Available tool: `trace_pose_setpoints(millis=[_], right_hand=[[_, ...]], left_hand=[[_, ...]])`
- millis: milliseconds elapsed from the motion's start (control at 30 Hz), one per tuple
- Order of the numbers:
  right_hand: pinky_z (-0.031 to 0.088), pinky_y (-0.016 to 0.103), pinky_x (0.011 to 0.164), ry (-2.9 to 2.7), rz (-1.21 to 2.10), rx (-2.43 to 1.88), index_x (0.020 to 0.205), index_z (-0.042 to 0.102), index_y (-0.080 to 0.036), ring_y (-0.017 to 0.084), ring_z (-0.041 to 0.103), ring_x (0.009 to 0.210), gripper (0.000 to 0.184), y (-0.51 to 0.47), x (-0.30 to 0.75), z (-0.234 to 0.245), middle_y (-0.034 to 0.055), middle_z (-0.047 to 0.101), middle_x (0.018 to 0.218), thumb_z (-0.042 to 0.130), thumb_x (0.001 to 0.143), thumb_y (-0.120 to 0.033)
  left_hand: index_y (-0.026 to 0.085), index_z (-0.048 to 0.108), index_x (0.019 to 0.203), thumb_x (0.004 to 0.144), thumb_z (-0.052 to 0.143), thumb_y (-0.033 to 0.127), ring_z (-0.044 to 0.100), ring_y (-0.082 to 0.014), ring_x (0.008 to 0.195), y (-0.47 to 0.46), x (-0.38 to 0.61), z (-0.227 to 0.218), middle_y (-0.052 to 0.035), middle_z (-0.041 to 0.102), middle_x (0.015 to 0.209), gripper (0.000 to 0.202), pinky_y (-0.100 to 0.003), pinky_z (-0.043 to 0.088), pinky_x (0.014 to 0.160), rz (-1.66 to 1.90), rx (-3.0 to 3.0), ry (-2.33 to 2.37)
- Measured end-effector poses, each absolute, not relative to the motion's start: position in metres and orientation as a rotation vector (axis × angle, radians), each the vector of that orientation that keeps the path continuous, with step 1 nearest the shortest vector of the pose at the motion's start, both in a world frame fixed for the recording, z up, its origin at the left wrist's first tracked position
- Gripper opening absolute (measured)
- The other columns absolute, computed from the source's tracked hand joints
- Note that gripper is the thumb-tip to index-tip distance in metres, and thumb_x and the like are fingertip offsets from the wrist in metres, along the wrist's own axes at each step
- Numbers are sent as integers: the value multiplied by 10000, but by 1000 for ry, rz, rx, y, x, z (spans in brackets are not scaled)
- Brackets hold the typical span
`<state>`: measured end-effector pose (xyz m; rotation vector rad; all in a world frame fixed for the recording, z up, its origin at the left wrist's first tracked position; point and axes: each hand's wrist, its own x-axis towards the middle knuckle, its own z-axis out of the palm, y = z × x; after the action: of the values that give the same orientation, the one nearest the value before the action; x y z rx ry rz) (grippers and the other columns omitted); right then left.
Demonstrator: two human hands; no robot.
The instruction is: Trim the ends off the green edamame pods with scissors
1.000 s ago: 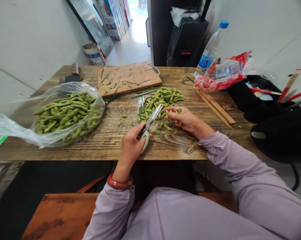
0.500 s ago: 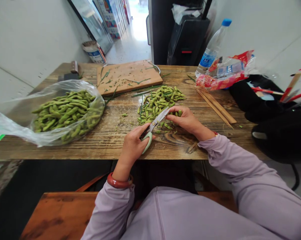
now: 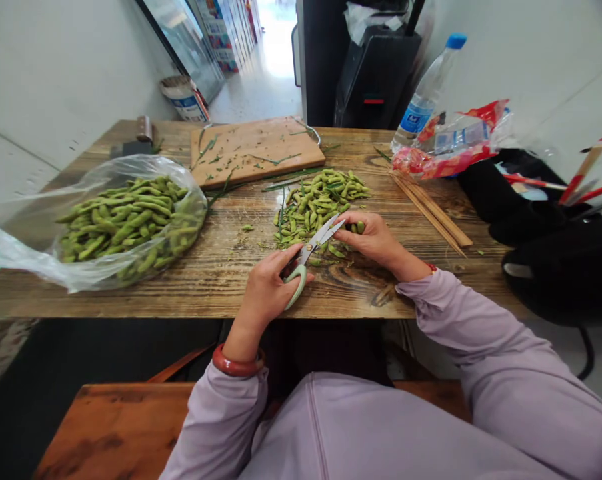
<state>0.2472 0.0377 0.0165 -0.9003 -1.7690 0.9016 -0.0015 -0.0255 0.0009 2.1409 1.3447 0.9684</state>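
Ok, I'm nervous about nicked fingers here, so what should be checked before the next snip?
1. Left hand closed round the scissors handle: ok.
2. Blades parted: ok, slightly.
3. Right hand holding a pod: ok.
4. Right fingertips clear of the blade tips: cannot tell, they sit very close.
5. Pod end between the blades: cannot tell, the hand hides it.
6. Pile of pods close behind the hands: ok.
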Motion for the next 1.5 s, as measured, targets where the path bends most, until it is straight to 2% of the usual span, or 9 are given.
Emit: trace_pose_setpoints(millis=[467, 700, 967, 1167, 1333, 1500], right_hand=[[553, 324, 859, -1764, 953, -918, 876, 785, -188, 200, 715, 863, 267, 37, 244, 15, 47, 784, 903, 779, 824, -450], [546, 334, 875, -1755, 972, -952, 865, 787, -189, 199, 710, 859, 269, 36, 245, 15, 44, 787, 897, 775, 817, -453], [550, 338, 873, -1734, 969, -1018, 841, 789, -194, 203, 702, 852, 334, 35, 243, 17, 45, 785, 883, 775, 787, -524], [549, 329, 871, -1743, 961, -982, 839, 789, -195, 196, 705, 851, 309, 35, 243, 18, 46, 785, 892, 769, 804, -501], [549, 321, 837, -1759, 963, -986, 837, 778, -201, 197, 703, 838, 317, 34, 241, 20, 42, 784, 884, 772, 801, -516], [547, 318, 813, -1780, 1015, -972, 833, 770, -197, 190, 691, 807, 394, 33, 237, 22, 38, 779, 860, 759, 790, -589]], left_hand=[[160, 678, 1295, 910, 660, 403, 687, -227, 922, -27, -1, 2, -104, 754, 1065, 455, -329, 552, 840, 912, 2241, 1376], [162, 661, 1305, 942, 589, 373, 686, -248, 975, -29, 0, 5, -114, 746, 1094, 426, -352, 549, 890, 813, 2294, 1428], [184, 665, 1291, 927, 598, 375, 686, -256, 996, -27, 1, 1, -104, 749, 1067, 416, -363, 547, 918, 782, 2295, 1472], [190, 656, 1290, 924, 607, 380, 682, -233, 963, -27, 1, 2, -100, 746, 1107, 416, -336, 542, 877, 856, 2277, 1417], [180, 652, 1299, 895, 652, 394, 652, -199, 819, -26, 1, 3, -73, 732, 977, 457, -315, 534, 786, 889, 2260, 1393], [194, 655, 1294, 872, 668, 359, 651, -200, 832, -25, 1, 4, -63, 726, 957, 453, -316, 530, 784, 909, 2257, 1381]])
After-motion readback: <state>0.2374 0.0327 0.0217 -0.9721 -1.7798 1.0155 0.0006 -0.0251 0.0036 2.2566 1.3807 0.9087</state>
